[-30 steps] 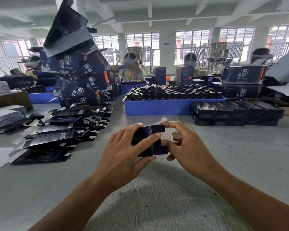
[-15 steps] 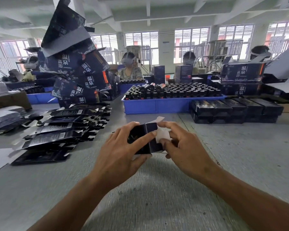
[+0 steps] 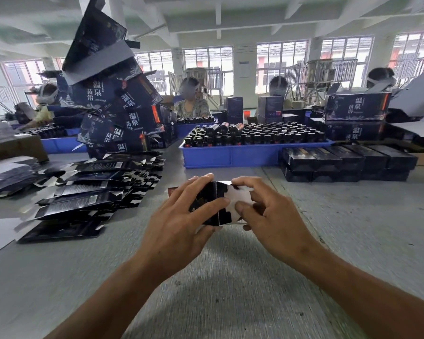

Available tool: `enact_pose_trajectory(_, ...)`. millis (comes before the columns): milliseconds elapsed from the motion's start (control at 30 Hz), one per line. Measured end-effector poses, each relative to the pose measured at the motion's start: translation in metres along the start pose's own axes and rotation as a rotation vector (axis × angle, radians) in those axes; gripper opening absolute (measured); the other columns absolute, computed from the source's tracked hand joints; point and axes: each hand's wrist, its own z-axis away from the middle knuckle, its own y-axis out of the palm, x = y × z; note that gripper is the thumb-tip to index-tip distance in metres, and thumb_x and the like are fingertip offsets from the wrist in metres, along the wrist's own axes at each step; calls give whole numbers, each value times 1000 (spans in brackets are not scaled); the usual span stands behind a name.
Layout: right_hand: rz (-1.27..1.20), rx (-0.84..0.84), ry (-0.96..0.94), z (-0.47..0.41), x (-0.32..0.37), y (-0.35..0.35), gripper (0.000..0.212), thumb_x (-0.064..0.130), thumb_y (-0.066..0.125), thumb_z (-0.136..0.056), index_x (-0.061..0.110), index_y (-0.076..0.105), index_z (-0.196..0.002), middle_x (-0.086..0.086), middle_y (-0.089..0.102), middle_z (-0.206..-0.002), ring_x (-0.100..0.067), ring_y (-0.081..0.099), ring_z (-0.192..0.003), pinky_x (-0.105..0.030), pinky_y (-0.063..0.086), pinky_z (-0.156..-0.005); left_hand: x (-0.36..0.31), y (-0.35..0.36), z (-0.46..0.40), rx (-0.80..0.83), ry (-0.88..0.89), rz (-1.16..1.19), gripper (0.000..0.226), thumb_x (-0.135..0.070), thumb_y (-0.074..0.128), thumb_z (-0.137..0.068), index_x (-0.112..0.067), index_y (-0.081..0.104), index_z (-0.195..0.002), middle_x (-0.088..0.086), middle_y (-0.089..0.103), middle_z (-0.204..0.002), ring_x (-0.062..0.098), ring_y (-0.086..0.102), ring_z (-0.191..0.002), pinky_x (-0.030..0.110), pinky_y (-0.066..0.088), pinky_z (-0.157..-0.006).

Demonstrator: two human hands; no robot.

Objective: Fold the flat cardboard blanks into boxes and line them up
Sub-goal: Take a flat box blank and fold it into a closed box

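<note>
Head view: above the grey table (image 3: 353,228), the left hand (image 3: 179,223) grips a dark box (image 3: 209,204) (long axis away from the camera), while right hand (image 3: 267,216) fingertips pinch its white end flaps.

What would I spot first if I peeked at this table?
Probably the two hands in the middle, the left hand and right hand, folding a small dark box. Behind them sits a blue tray packed with little bottles, and on the left a tall leaning pile of boxes.
</note>
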Motion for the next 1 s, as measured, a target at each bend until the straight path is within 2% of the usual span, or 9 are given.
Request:
enact_pose_trajectory(200, 19, -1, -9, 1, -2, 0, 31, 17, 60, -99, 39, 63, -121, 17, 70, -96, -4, 71, -78, -30, 62, -66, -1, 2, 1, 7, -29, 18, 58, -29, 76, -78, -31, 49, -130, 9, 43, -153, 33, 49, -135, 50, 54, -95)
enact_pose_trajectory(367, 65, 32, -6, 1, -2, -1, 28, 20, 57, -101, 36, 64, -123, 11, 72, -97, -12, 71, -75, -35, 62, -66, -2, 3, 2, 1, -35, 1, 69, -26, 80, -76, -28, 46, -136, 11, 47, -149, 34, 52, -130, 46, 54, -91)
enact_pose_trajectory(467, 76, 78, -22, 0, 0, -2, 29, 36, 57, -100, 40, 60, -128, 15, 71, -101, -2, 70, -81, -27, 60, -67, -1, 2, 3, 18, -50, -3, 76, -21, 83, -75, -31, 46, -141, 13, 45, -149, 35, 52, -129, 42, 52, -89)
enact_pose_trajectory(567, 84, 157, 2, 0, 1, -5, 63, 70, 61, -82, 44, 48, -138, 17, 66, -118, 6, 66, -96, -20, 55, -81, 1, 0, 3, -10, -46, 21, 61, -28, 73, -82, -29, 52, -138, 13, 45, -148, 35, 50, -129, 39, 48, -90)
enact_pose_trajectory(600, 75, 192, 7, 0, 2, -5, 74, 74, 65, -77, 44, 44, -142, 18, 66, -118, 5, 67, -98, -18, 55, -82, 2, 0, 3, -16, -48, 27, 60, -28, 73, -81, -27, 53, -138, 14, 45, -148, 36, 51, -129, 39, 49, -90)
enact_pose_trajectory(700, 72, 224, -9, 1, 2, -5, 70, 46, 77, -83, 39, 44, -144, 22, 65, -108, 8, 66, -95, -6, 52, -77, 4, 1, 4, -5, -61, 30, 68, -19, 83, -76, -26, 54, -137, 14, 46, -147, 36, 50, -129, 43, 52, -88)
enact_pose_trajectory(767, 77, 177, -6, 1, 3, -5, 59, 28, 75, -88, 38, 49, -141, 20, 66, -109, 6, 66, -93, -8, 51, -78, 3, 1, 4, 2, -56, 30, 71, -17, 85, -74, -27, 55, -137, 13, 46, -147, 36, 51, -129, 43, 52, -88)
enact_pose_trajectory(867, 62, 91, 7, 1, 3, -4, 44, 28, 72, -90, 35, 58, -132, 15, 70, -105, 2, 68, -89, -15, 54, -80, 0, 0, 3, 22, -38, 11, 70, -20, 83, -73, -30, 54, -136, 12, 47, -146, 34, 51, -128, 38, 46, -90)
enact_pose_trajectory(1000, 114, 28, -19, 3, 2, -1, 37, 28, 74, -89, 32, 63, -124, 17, 70, -97, 5, 66, -84, -9, 51, -74, 1, 2, 3, 38, -14, -25, 62, -21, 84, -76, -27, 61, -133, 14, 48, -145, 34, 51, -130, 42, 50, -90)
